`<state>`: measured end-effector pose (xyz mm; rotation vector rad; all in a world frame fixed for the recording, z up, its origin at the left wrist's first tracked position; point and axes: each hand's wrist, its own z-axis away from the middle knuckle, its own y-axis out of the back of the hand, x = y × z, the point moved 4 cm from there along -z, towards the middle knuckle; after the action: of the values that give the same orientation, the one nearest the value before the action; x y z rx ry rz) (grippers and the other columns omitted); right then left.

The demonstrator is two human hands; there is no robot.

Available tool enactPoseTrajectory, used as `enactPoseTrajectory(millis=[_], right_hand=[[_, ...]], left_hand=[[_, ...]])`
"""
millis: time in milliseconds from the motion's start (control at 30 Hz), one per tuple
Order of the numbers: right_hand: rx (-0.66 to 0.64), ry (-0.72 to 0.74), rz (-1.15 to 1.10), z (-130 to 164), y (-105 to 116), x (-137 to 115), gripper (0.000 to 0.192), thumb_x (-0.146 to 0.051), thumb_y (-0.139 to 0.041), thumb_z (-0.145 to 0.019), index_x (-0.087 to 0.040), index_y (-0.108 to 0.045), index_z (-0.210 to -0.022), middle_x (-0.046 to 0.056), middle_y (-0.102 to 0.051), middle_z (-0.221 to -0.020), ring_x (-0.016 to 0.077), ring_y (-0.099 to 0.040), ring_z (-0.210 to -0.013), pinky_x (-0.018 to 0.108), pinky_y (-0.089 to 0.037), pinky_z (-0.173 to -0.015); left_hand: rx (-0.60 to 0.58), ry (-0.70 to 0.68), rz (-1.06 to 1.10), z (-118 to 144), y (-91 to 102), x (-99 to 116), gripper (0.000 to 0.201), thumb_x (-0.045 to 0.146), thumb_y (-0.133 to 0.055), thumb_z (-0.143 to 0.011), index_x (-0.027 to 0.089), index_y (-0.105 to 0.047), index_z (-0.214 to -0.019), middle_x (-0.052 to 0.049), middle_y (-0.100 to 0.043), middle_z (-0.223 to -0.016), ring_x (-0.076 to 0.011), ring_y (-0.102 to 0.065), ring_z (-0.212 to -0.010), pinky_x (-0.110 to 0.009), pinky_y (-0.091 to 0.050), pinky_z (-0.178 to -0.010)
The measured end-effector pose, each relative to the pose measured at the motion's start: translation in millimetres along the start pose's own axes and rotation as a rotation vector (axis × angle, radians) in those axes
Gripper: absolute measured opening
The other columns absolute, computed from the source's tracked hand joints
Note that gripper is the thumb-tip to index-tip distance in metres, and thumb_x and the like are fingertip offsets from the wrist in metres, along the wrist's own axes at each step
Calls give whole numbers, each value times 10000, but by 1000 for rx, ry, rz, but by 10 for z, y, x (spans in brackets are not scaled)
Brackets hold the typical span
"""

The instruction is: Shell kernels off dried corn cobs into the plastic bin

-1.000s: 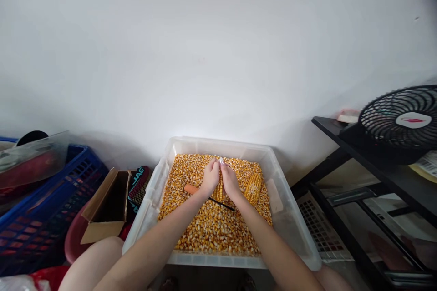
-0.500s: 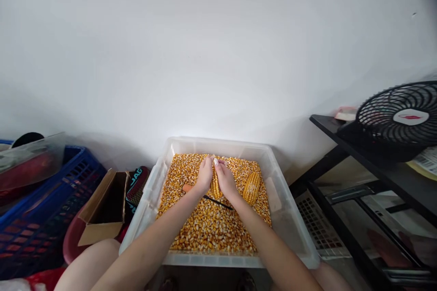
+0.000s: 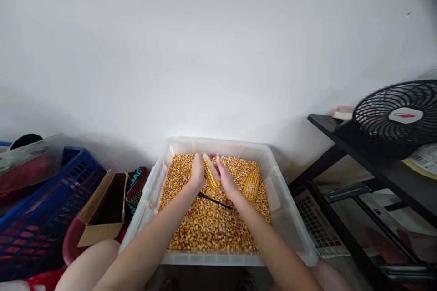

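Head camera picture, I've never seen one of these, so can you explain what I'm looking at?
No machine here, just a person working bare-handed. The one camera is worn on that person's head, looking forward and down. The left hand and right hand hold a partly bare corn cob between them; some fingers are hidden. Below is a translucent plastic bin with loose kernels, where a second cob and a thin dark rod lie. A fan stands on the black shelf to the right.
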<state>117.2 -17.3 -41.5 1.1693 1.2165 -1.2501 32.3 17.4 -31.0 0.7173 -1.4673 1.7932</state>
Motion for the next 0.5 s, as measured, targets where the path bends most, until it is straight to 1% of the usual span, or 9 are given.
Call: enactPoseTrajectory(millis=[67, 100, 133, 200, 267, 333, 400, 433, 500], right_hand=[[-111, -42, 39, 28, -25, -6, 510, -645, -415, -798, -216, -635, -964, 27, -652, -796, 157, -580, -600, 276, -461, -560], [-144, -48, 89, 42, -26, -8, 481, -632, -458, -786, -224, -631, -974, 13, -635, -764, 141, -546, -539, 267, -443, -517], [-165, -44, 140, 54, -22, -10, 462, -619, -487, -777, -231, -629, -984, -2, -614, -726, 123, -504, -487, 258, -422, -485], [-183, -5, 203, 67, -17, -16, 443, -598, -504, -779, -240, -627, -1008, -29, -559, -639, 99, -429, -424, 244, -390, -451], [-194, 26, 192, 68, -28, -11, 441, -591, -487, -793, -241, -623, -1023, -44, -511, -574, 95, -397, -405, 236, -372, -431], [-190, 11, 129, 63, -50, 18, 457, -606, -444, -807, -227, -627, -985, -41, -496, -546, 103, -394, -394, 237, -351, -397], [-164, -14, 75, 61, -72, 56, 489, -628, -395, -816, -208, -633, -891, -27, -510, -537, 113, -405, -381, 244, -333, -368], [-147, -24, 63, 63, -83, 72, 510, -639, -369, -821, -201, -631, -838, -21, -517, -528, 115, -407, -370, 248, -326, -358], [-114, -48, 64, 71, -98, 95, 549, -658, -333, -822, -195, -616, -743, -20, -503, -481, 114, -391, -336, 253, -313, -341]], left_hand=[[87, -47, 42, -66, 74, 100, 257, 358, -437, -691, 151, -578, -630, -61, -617, -572, -203, -628, -664, -298, -490, -693], [139, -61, 65, -93, 113, 147, 268, 356, -419, -704, 150, -573, -627, -58, -608, -555, -199, -628, -649, -296, -494, -680], [197, -63, 94, -113, 152, 188, 279, 352, -395, -720, 152, -564, -622, -52, -593, -531, -194, -625, -623, -295, -498, -659], [250, -25, 173, -132, 194, 244, 302, 344, -351, -753, 159, -543, -611, -39, -565, -499, -178, -610, -563, -292, -504, -620], [228, 19, 254, -123, 191, 280, 294, 348, -358, -765, 165, -526, -607, -27, -553, -493, -161, -587, -510, -287, -504, -585], [136, 42, 306, -94, 153, 300, 241, 358, -438, -750, 167, -524, -631, -16, -567, -522, -147, -580, -498, -278, -504, -573], [51, 64, 313, -54, 115, 297, 205, 363, -531, -712, 169, -522, -647, -3, -569, -530, -145, -587, -511, -268, -504, -573], [36, 80, 305, -33, 106, 287, 206, 364, -560, -695, 170, -517, -642, 4, -558, -515, -146, -589, -513, -265, -503, -571], [44, 104, 283, -2, 106, 268, 217, 370, -572, -681, 170, -510, -626, 15, -527, -474, -147, -582, -494, -261, -498, -556]])
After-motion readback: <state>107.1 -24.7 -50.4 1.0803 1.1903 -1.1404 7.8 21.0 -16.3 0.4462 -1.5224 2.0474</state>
